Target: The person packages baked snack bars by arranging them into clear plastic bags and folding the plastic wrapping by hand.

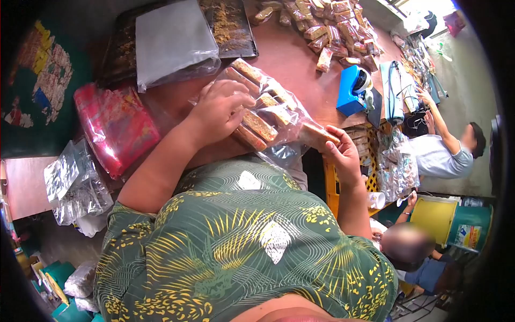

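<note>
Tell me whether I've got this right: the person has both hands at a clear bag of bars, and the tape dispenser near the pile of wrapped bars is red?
Not quite: the tape dispenser is blue, as the head view shows. The left hand and right hand are indeed at the clear bag of bars.

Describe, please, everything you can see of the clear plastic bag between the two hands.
The clear plastic bag looks thin, glossy and creased. Several oblong, brownish bars show through it. It slants across the reddish-brown table's near edge, the left grip curled over its left side, the right grip pinching a bar at its right end.
</note>
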`<state>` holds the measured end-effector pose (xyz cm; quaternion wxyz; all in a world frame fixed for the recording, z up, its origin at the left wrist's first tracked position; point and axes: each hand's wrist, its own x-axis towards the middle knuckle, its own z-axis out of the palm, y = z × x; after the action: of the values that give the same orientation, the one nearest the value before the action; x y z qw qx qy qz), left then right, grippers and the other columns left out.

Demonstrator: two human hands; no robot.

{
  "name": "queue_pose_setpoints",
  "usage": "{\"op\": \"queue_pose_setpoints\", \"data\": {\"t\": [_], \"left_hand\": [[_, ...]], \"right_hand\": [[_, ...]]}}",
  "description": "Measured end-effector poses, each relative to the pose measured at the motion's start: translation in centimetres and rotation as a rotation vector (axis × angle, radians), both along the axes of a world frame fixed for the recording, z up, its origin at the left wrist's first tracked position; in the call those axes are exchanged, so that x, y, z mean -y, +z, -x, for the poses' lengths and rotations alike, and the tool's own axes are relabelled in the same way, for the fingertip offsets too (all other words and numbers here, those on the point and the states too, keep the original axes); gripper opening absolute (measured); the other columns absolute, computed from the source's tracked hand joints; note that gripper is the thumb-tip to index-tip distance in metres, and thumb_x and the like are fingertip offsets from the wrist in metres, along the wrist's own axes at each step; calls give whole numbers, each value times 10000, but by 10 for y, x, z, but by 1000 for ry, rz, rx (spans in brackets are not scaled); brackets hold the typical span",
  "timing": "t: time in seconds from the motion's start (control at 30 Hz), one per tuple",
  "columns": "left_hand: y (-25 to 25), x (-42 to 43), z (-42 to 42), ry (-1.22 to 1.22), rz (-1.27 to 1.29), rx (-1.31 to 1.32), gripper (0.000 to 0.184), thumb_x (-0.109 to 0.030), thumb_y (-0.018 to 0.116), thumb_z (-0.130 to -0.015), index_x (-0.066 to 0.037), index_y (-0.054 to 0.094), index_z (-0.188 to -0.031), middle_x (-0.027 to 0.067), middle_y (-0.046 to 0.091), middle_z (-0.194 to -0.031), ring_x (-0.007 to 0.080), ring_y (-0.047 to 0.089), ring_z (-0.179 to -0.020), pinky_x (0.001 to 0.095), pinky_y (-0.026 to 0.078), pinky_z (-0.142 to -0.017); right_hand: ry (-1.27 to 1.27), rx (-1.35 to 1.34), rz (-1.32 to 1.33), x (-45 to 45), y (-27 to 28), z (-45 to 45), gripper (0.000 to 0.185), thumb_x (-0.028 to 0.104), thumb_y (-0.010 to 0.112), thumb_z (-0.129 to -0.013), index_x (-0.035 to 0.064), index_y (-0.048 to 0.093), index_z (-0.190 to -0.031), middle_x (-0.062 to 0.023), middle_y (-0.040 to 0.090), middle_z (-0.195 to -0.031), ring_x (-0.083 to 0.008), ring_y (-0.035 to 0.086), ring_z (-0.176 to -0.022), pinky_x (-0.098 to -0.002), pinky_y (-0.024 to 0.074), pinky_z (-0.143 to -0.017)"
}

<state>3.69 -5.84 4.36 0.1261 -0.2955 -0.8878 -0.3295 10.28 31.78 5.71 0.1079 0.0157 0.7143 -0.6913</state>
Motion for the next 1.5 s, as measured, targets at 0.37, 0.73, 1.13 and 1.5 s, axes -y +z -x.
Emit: {"op": "queue_pose_setpoints", "data": {"t": [0.37,0.73,1.13,1.5], "left_hand": [[-5,-31,30,56,234,31,384,-286,639,-977,-171,694,-1339,41,595,-1452,287,446,-1449,513,273,-1216],[-7,-30,32,50,247,59,433,-312,644,-971,-180,664,-1383,54,577,-1466,280,434,-1455,516,250,-1227],[0,-30,32,44,264,98,362,-314,674,-921,-213,712,-1267,39,578,-1424,274,423,-1447,523,235,-1221],[-14,-31,34,65,204,-6,401,-228,588,-987,-163,679,-1372,59,602,-1426,275,464,-1421,507,258,-1215]], "right_hand": [[32,-500,0,32,-50,2,488,-127,651,-949,-27,560,-1418,-110,493,-1414,-217,564,-1319,-360,455,-1138],[7,-476,-9,38,-60,3,490,-127,655,-937,-41,564,-1411,-104,498,-1392,-219,574,-1309,-361,469,-1126],[-100,-526,-100,45,-61,5,519,-169,638,-912,-58,559,-1413,-98,480,-1359,-180,614,-1221,-287,543,-1002],[-175,-757,-574,50,-51,-4,477,-115,708,-787,33,719,-1240,-139,671,-1147,-272,651,-1088,-362,542,-920]]}}
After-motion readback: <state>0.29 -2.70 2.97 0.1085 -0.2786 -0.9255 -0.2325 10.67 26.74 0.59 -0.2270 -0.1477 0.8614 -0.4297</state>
